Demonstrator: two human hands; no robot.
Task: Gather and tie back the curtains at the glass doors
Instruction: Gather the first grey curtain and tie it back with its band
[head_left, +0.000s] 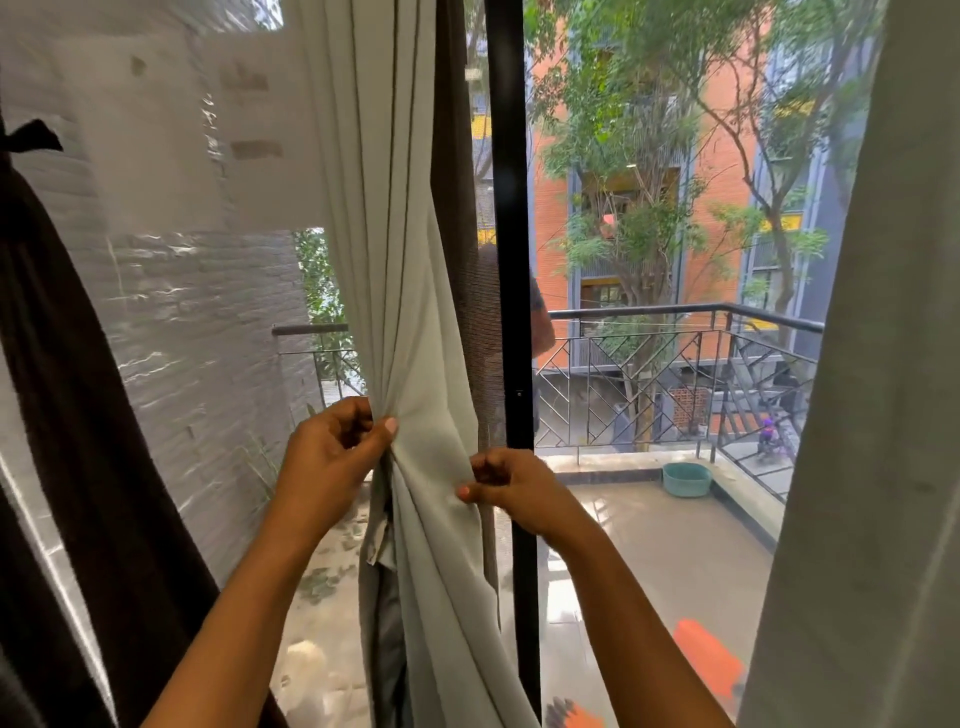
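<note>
Both hands on the pale grey curtain (415, 291), centre of scene, just left of the black door frame (511, 260). Left hand (332, 457) closed tight, pinching the bunched folds. Right hand (511, 486) closed on the curtain's right edge. Dark brown curtain (78, 415) hangs far left, another pale curtain (872, 415) far right

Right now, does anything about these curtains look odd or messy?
Slightly. Below the left hand, a loose flap of fabric hangs out of the pale curtain bunch instead of lying in the folds. Nothing looks torn or spilled.
</note>
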